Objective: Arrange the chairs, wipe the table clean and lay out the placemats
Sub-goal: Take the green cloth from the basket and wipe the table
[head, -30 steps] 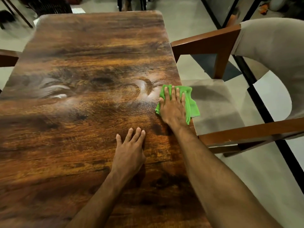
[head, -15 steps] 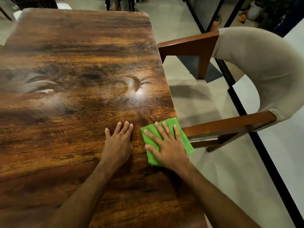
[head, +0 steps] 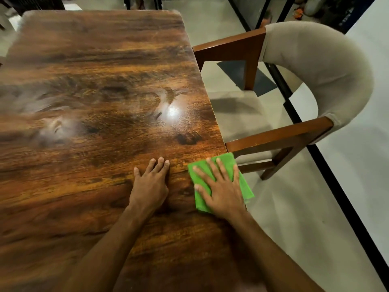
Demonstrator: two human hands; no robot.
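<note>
A dark brown wooden table (head: 94, 60) fills most of the head view, with pale wet smears across its middle. My right hand (head: 221, 188) presses flat, fingers spread, on a green cloth (head: 245, 186) at the table's right edge; part of the cloth hangs over the edge. My left hand (head: 151, 182) rests flat on the bare wood just left of the cloth, not touching it. A chair (head: 315, 66) with a wooden frame and beige padded back stands at the table's right side, its seat partly under the tabletop. No placemats are in view.
Dark chair legs (head: 143, 2) show beyond the table's far end, and another dark chair (head: 31, 3) at the far left corner. Black-framed glass panels (head: 294, 106) run along the floor to the right of the chair. Pale floor surrounds the table.
My right hand has slid the green cloth along the right edge toward me, from beside the smears to level with my left hand. The left hand stayed flat on the wood.
</note>
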